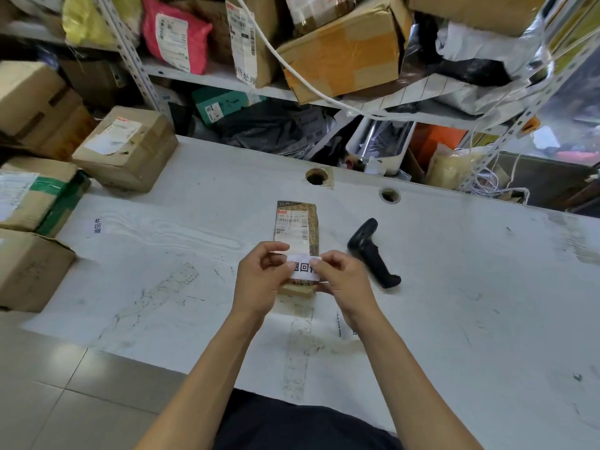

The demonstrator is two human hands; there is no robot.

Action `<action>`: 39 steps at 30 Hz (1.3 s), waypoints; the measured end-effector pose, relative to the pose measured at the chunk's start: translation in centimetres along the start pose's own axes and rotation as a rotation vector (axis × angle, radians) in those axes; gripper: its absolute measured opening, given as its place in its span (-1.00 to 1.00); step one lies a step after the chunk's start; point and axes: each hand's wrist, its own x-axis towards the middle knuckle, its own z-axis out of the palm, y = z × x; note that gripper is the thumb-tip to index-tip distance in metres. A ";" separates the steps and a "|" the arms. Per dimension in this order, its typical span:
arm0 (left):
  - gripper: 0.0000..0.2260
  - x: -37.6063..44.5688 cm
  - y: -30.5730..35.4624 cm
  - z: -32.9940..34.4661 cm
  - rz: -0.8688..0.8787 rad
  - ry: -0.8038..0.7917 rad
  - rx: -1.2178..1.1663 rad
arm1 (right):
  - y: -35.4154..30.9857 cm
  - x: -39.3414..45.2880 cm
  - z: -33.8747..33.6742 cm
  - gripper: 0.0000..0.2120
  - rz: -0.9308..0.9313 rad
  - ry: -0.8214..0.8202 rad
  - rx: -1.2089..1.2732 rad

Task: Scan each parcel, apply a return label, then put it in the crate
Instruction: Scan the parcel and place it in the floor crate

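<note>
On the white table (454, 287), near its middle, a small brown parcel (297, 222) lies flat with its printed shipping slip facing up, and a white return label (303, 267) is held just above its near end. The label is pinched at its left end by the left hand (259, 280) and at its right end by the right hand (344, 280), thumbs on top and fingers curled beneath, so that the strip is stretched between them. Whether the backing is off cannot be told. A black scanner (373, 251) lies just beside the parcel on the right, untouched. No crate is recognised in view. Several risks are judged likely from here: the label may be laid crooked or creased if one end is pressed down before the other; the barcode on the slip may be covered if the strip is set too far up; the adhesive may cling to the fingertips and curl the paper on release; and the light parcel, unheld, may be dragged as the label is smoothed.
</note>
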 end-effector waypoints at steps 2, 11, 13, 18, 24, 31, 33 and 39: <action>-0.76 0.5 -0.4 -0.2 0.024 0.106 0.174 | 0.4 1.1 0.8 -0.88 -0.012 0.041 -0.142; -0.75 4.0 -2.0 0.2 -0.012 0.142 0.604 | 1.6 4.8 2.3 -0.79 0.037 0.124 -0.523; -0.74 4.3 -2.2 0.4 -0.012 0.138 0.680 | 1.8 5.3 2.4 -0.76 0.033 0.109 -0.648; -0.43 5.0 -1.6 -0.7 -0.179 0.178 1.103 | 1.5 5.8 1.1 -0.55 0.177 0.092 -1.054; 0.05 6.7 -2.8 -3.5 -0.008 -0.266 0.766 | 2.3 6.4 -0.2 0.04 -0.063 -0.245 -0.841; 0.23 7.5 -4.6 -3.9 0.241 -0.507 0.830 | 3.8 5.4 0.4 0.30 -0.186 -0.361 -1.076; 0.19 7.6 -4.2 -3.9 0.298 -0.470 0.785 | 3.6 5.1 0.7 0.28 -0.235 -0.292 -1.035; 0.19 7.0 -0.6 -3.6 0.420 -0.519 0.836 | 2.3 3.1 1.6 0.24 -0.251 -0.071 -0.956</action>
